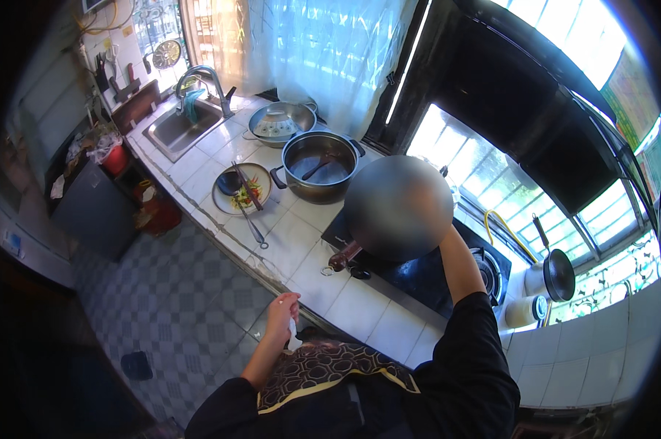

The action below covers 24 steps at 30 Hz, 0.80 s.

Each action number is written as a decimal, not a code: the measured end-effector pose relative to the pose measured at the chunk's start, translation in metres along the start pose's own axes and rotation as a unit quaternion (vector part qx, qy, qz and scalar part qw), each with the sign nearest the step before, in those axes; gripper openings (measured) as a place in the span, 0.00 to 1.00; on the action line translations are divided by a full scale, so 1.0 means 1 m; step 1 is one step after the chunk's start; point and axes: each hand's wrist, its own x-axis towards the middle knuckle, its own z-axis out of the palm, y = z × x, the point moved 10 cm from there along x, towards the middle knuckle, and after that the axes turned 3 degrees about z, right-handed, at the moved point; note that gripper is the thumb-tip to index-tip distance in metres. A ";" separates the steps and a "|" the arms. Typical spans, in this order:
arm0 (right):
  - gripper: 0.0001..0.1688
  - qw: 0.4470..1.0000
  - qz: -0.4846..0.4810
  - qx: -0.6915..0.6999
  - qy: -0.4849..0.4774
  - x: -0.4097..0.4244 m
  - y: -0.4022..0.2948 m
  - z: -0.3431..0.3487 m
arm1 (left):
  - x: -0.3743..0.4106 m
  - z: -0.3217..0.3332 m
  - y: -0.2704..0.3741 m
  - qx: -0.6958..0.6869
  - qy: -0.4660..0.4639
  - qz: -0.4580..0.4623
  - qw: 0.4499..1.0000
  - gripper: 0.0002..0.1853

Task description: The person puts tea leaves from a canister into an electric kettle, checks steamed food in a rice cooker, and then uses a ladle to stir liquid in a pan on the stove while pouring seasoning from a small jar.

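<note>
My left hand (pixel 284 314) hangs in front of my body by the counter's front edge, with curled fingers around a crumpled white tissue (pixel 293 336). My right forearm (pixel 465 269) reaches over the black gas stove (pixel 412 280). A round blurred patch hides most of my right hand (pixel 424 200), so its grip cannot be made out. The same blur covers what sits on the near burner; only a dark reddish handle (pixel 345 259) with a metal ring sticks out toward me. Left of the stove stands a deep two-handled pot (pixel 322 189) with a dark ladle-like utensil inside.
A plate (pixel 218 195) holds chopped vegetables, chopsticks (pixel 248 185) and a ladle (pixel 253 228). Behind it are a metal basin (pixel 303 118) with a patterned bowl and a sink (pixel 171 137). To the right, a small frying pan (pixel 559 275) leans near a lidded jar (pixel 522 313).
</note>
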 end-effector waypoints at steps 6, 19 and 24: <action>0.12 0.999 0.031 0.012 0.004 -0.013 0.000 -0.009 | 0.019 0.015 -0.002 -0.023 -0.068 -0.055 0.996 0.07; 0.22 0.935 0.044 0.278 -0.215 -0.279 -0.151 0.070 | 0.014 0.082 -0.045 -0.151 -0.219 -0.291 0.919 0.22; 0.16 0.937 0.132 0.290 -0.143 -0.314 -0.104 0.088 | -0.034 0.117 -0.094 -0.057 -0.267 -0.381 0.883 0.21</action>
